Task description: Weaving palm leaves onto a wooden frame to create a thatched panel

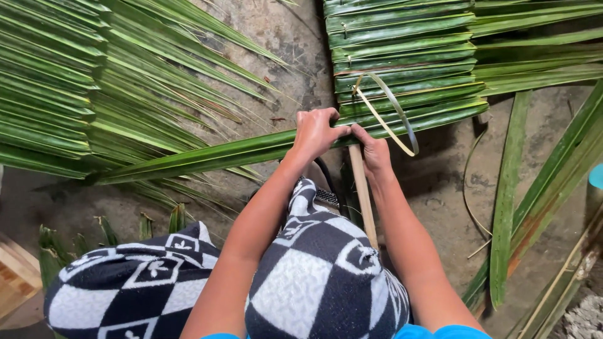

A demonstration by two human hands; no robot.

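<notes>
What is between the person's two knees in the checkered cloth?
In the head view, a pale wooden stick runs up between the knees under the black-and-white checkered cloth, toward the right hand, with bare earthen ground beside it.

Bare concrete floor (295, 37) lies open between a loose pile of palm leaves (69, 81) and a stitched leaf panel (402, 56). Scattered single fronds (505, 207) cross the floor at right.

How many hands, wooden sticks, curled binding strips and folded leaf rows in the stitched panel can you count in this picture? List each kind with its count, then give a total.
Hands: 2, the left hand and the right hand, both gripping a long green leaf
Wooden stick: 1
Curled binding strip: 1
Folded leaf rows in the stitched panel: about 10, overlaps blur the count
Total: about 14
</notes>
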